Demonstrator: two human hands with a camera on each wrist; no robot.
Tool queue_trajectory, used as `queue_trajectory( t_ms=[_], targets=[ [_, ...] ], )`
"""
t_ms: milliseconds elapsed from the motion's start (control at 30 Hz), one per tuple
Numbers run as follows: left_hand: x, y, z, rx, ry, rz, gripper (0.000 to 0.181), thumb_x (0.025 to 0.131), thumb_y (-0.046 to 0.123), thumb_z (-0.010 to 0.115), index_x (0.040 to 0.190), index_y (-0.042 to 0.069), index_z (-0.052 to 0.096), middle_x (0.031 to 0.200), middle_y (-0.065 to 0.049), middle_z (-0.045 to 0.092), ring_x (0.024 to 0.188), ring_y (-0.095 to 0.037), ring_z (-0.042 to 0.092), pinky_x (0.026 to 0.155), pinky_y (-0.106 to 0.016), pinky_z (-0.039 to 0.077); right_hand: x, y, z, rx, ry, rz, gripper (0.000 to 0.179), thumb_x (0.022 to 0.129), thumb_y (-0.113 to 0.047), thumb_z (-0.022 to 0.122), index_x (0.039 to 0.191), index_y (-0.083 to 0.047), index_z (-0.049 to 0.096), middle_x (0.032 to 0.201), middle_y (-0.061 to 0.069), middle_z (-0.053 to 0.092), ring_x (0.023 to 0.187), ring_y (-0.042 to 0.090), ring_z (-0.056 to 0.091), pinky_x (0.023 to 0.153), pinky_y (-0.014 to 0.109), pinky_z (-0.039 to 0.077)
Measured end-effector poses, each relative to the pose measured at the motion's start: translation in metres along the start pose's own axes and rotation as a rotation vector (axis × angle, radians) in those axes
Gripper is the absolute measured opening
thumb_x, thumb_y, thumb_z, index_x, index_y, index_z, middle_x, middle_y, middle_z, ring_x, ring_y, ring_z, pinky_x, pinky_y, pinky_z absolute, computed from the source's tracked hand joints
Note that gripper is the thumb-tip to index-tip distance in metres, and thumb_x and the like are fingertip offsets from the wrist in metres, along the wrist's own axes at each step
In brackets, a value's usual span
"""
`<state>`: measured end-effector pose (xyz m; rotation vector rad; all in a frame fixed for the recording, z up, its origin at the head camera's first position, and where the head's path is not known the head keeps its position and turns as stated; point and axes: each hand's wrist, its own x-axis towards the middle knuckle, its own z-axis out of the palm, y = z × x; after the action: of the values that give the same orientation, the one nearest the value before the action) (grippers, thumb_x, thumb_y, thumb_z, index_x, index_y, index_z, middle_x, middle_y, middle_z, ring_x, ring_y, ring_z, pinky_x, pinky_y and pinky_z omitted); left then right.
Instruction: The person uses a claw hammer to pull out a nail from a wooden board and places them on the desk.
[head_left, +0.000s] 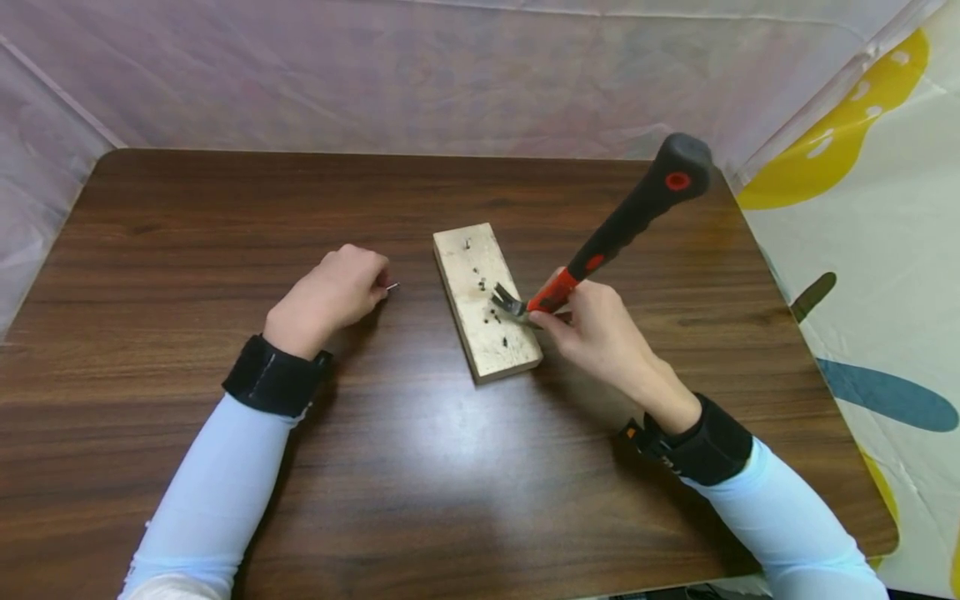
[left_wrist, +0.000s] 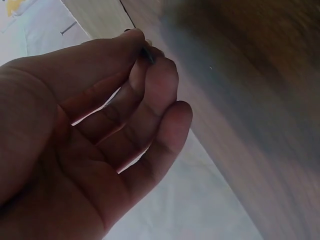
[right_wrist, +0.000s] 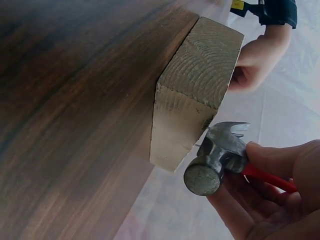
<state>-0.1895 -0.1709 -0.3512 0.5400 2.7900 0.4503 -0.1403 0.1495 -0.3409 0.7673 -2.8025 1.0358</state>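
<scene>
1 hammer [head_left: 604, 248] slants, handle [head_left: 637, 210] up and rightward.

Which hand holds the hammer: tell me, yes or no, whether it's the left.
No, the right hand grips the hammer, while the left hand pinches a nail.

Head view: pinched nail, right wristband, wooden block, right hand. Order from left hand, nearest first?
1. Nail: pinched in the left hand.
2. Wooden block: to that hand's right.
3. Right hand: right of the block, gripping the hammer.
4. Right wristband: below the right hand.
</scene>
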Motion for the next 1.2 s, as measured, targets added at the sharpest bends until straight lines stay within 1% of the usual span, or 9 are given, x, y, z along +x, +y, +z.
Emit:
queue_trajectory(
  t_ms=[167,367,633,800,1033,1200],
  targets=[
    [0.000,-0.004,0.000,-0.005,-0.023,-0.023,0.009,0.098,0.002,0.067,0.103,-0.004,0.070,0.098,-0.017,0.069,0.081,-0.027,0.065,0.074,-0.045,0.056,0.001,0.000,-0.001,-0.006,-0.022,0.017,0.013,0.091,-0.002,0.078,0.101,-0.002,0.070,0.093,0.011,0.073,0.085,0.024,0.073,0.076,0.045,0.060],
    [0.000,-0.006,0.001,-0.018,-0.025,-0.031,0.009,0.097,0.001,0.067,0.104,-0.005,0.070,0.098,-0.018,0.069,0.081,-0.027,0.064,0.074,-0.045,0.056,0.001,0.001,-0.002,-0.009,-0.026,0.024,0.013,0.091,-0.001,0.077,0.102,-0.002,0.069,0.093,0.012,0.073,0.085,0.025,0.073,0.076,0.045,0.060],
    [-0.001,-0.010,-0.001,-0.032,-0.044,-0.052,0.007,0.097,0.002,0.067,0.103,-0.002,0.068,0.099,-0.017,0.068,0.084,-0.029,0.064,0.076,-0.047,0.055,0.001,0.001,-0.002,-0.003,-0.031,0.024,0.013,0.091,-0.001,0.077,0.101,-0.001,0.070,0.094,0.012,0.073,0.085,0.024,0.073,0.075,0.045,0.060],
    [-0.004,-0.018,-0.004,-0.040,-0.046,-0.102,0.009,0.098,0.003,0.067,0.105,-0.002,0.067,0.099,-0.018,0.067,0.083,-0.030,0.062,0.074,-0.046,0.053,0.003,0.002,-0.003,-0.016,-0.033,0.023,0.013,0.090,-0.001,0.078,0.101,-0.001,0.071,0.093,0.012,0.074,0.084,0.025,0.073,0.074,0.044,0.060],
    [-0.005,-0.026,-0.007,-0.056,-0.040,-0.134,0.011,0.098,0.004,0.067,0.106,-0.003,0.067,0.100,-0.019,0.067,0.083,-0.030,0.061,0.073,-0.046,0.053,0.004,0.002,-0.004,-0.029,-0.037,0.037,0.014,0.090,-0.002,0.078,0.102,0.000,0.071,0.092,0.012,0.074,0.082,0.024,0.074,0.072,0.042,0.060],
    [-0.010,-0.035,-0.013,-0.077,-0.051,-0.196,0.014,0.098,0.004,0.066,0.107,-0.006,0.067,0.097,-0.021,0.065,0.081,-0.032,0.059,0.069,-0.046,0.052,0.005,0.002,-0.004,-0.030,-0.041,0.053,0.014,0.091,-0.004,0.078,0.102,0.000,0.071,0.091,0.011,0.075,0.082,0.024,0.074,0.071,0.042,0.060]
  ],
)
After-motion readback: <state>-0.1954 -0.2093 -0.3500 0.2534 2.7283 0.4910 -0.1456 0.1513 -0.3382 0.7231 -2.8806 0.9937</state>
